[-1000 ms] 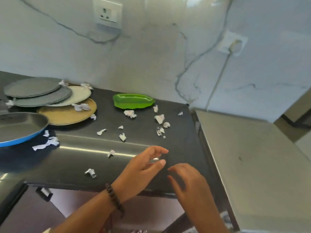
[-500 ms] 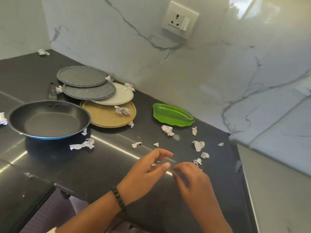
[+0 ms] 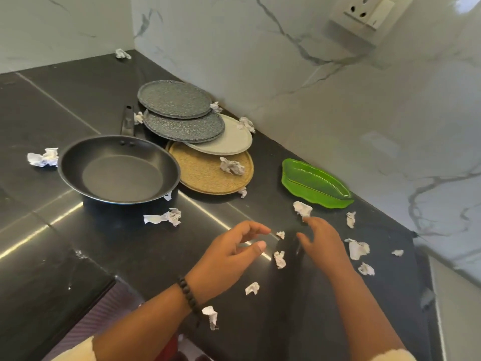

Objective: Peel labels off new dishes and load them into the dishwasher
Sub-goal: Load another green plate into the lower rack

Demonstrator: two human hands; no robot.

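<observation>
A black frying pan (image 3: 118, 170) sits on the dark counter at the left. Behind it lie overlapping flat plates: two speckled grey plates (image 3: 175, 99), a pale plate (image 3: 229, 139) and a tan plate (image 3: 208, 175) at the bottom. A green leaf-shaped dish (image 3: 315, 185) rests near the wall. Crumpled label scraps (image 3: 279, 259) are scattered over the counter. My left hand (image 3: 229, 259) and my right hand (image 3: 322, 243) hover over the counter with relaxed, loosely bent fingers, holding nothing. A small scrap (image 3: 280, 234) lies between them.
The dark stone counter (image 3: 78, 100) meets a marble wall with a power socket (image 3: 364, 14) at the upper right. A larger scrap (image 3: 44, 157) lies left of the pan, another (image 3: 122, 53) in the far corner. The counter edge drops off at the lower left.
The view has swung left and down, bringing the pan and plates to the centre. Both hands have moved forward over the counter, among the scraps, and have spread slightly apart.
</observation>
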